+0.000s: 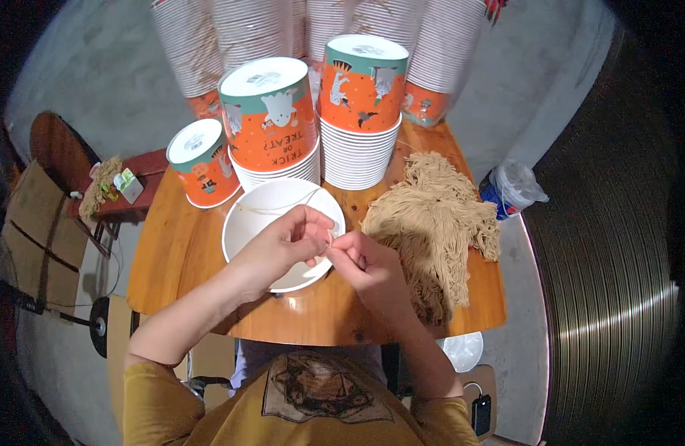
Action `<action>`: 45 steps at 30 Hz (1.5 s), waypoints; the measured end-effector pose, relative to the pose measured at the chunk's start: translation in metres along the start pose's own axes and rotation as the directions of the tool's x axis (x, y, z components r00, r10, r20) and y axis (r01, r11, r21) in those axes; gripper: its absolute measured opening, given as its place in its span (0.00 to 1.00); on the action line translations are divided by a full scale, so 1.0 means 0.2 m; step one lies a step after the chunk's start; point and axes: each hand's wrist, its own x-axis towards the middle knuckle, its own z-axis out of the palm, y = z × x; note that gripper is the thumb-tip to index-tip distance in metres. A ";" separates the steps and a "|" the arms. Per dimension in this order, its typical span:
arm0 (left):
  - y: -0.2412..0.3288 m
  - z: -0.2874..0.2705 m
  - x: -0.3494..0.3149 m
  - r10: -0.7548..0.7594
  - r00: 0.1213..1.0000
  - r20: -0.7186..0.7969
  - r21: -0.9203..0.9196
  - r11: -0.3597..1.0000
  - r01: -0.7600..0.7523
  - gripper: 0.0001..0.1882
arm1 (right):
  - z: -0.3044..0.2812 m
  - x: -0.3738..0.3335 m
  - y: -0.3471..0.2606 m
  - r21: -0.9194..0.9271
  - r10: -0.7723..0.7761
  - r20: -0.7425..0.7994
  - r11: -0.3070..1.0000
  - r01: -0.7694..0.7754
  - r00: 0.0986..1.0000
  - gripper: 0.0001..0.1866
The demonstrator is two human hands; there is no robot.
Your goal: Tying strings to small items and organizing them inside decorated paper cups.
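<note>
Left hand [289, 241]: at the centre of the frame, above a white paper bucket, its grip brought together at the fingertips on a thin pale cord [289, 209].
Right hand [368, 264]: just to the right, meeting the other; thumb and forefinger are pinched on the same cord, though whether a knot sits between the fingertips is too small to tell.
Cord: runs from the fingertips, with a slack length curving across the mouth of the bucket, at mid-frame.
White paper bucket [242, 241]: tilted at the near side of the worktop [182, 279], its bare white inside facing up and a forearm crossing its lower edge.
Tan yarn [431, 223]: heaped in a loose, stringy mound on the right of the worktop, near the right hand.
Printed buckets: a small orange one [201, 167] stands upside down at the left, beside two taller upturned stacks [272, 111] in orange and green, white rims nested below.
Wrapped stacks [246, 33]: more buckets in clear plastic line the top of the frame.
Worker: a mustard shirt [231, 416] with a dark print fills the bottom of the frame.
</note>
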 end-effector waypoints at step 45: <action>-0.01 0.07 0.07 -0.180 0.967 0.178 -0.007 0.983 0.184 0.08 | -0.23 -0.03 -0.01 -0.156 -0.132 0.127 0.976 0.151 0.983 0.08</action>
